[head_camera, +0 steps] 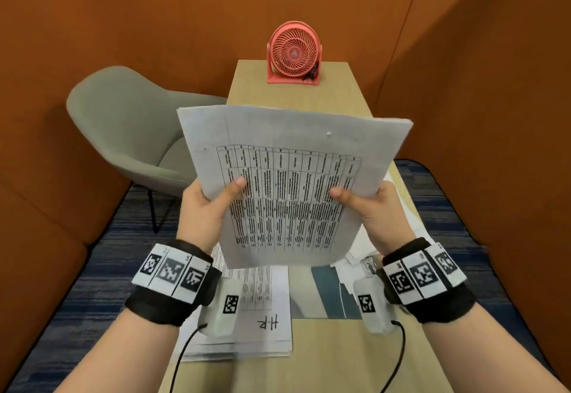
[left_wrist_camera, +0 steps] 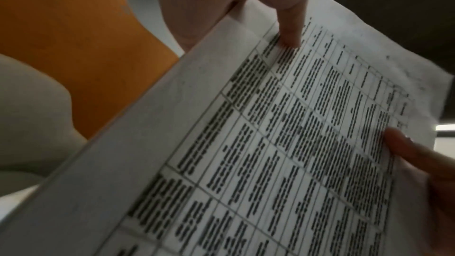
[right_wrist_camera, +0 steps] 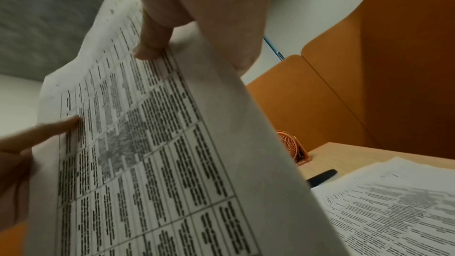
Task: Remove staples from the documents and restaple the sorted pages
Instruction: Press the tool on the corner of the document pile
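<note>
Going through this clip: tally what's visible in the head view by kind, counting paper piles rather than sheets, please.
Paper sets: 3 (held document, stack marked H.R, loose pile at right)
Hands: 2 (left hand, right hand, both gripping the held document)
Fans: 1 (pink fan)
Chairs: 1 (grey chair)
Tables: 1 (wooden table)
Total: 8

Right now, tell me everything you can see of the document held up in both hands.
The document is a thin set of white paper sheets printed with a ruled table of dense, unreadable text. It is held up off the table, tilted, with its top edge pointing away towards the fan. The left hand and right hand each grip a side, thumbs pressed on the printed face. A small pale mark sits near the top margin; whether it is a staple cannot be told.
</note>
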